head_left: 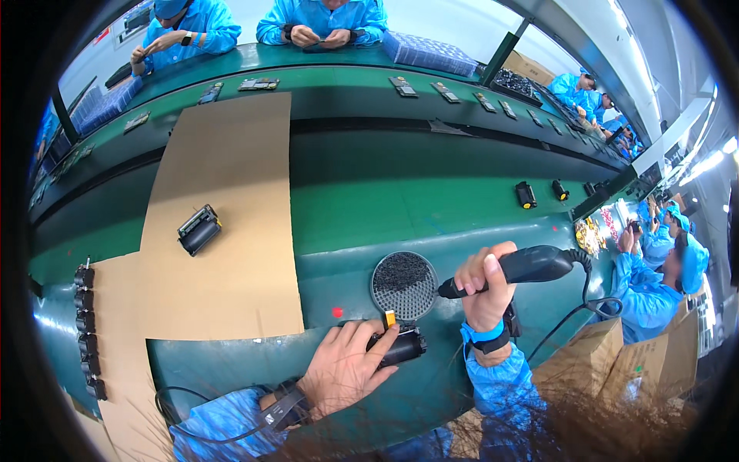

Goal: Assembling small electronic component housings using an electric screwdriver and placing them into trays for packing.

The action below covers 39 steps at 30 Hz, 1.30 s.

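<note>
My right hand [486, 289] is wrapped round a black electric screwdriver [535, 264] with a coiled cord. The tool lies nearly level, its tip at the right rim of a round tray [413, 309]. Small dark screws [402, 271] heap in that tray's far part, leaving its dimpled near part bare. Just in front of the tray, my left hand [348, 368] grips a black cylindrical device part [405, 348] resting on the green bench. A yellow-orange tab [390, 318] sticks up from the part by my fingertips. My palm hides the part's left end.
A cardboard sheet [231, 285] covers the left side and bears another black device part [200, 229]. Several black parts [86, 331] line its left edge. Circuit boards [402, 86] lie along the far line, where co-workers [323, 21] sit. Open cartons [581, 358] stand at right.
</note>
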Available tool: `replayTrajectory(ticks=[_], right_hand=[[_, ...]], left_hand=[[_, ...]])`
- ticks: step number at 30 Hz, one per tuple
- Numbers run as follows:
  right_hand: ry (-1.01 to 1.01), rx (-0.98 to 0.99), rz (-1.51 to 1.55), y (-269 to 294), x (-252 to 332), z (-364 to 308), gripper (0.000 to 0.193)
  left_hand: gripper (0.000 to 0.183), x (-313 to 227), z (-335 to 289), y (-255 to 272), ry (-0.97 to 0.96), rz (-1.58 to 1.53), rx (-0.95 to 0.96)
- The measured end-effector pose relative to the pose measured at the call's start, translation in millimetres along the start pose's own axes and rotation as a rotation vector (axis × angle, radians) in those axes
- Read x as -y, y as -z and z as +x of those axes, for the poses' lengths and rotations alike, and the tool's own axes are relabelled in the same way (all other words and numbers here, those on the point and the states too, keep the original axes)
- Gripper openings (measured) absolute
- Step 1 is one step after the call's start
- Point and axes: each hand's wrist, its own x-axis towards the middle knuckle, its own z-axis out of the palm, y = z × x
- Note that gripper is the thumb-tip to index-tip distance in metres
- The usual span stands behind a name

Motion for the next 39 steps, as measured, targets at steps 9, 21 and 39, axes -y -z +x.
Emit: replayTrajectory(ticks=[9,21,39], right_hand=[[-0.011,0.006,0.005,6.1,-2.0,-3.1,0.015],[-0.087,0.081,-0.087,0.5,-3.5,-3.9,0.016],[-0.056,0.357,0.214,-61.1,17.3,-52.3,0.026]], left_hand=[[0.06,-0.8,-2.2,-0.6,-0.011,-0.015,0.001],[0.06,1.7,0.0,0.9,-0.021,-0.006,-0.023],[0.063,16.0,-5.8,-8.5,0.024,-0.044,-0.1]])
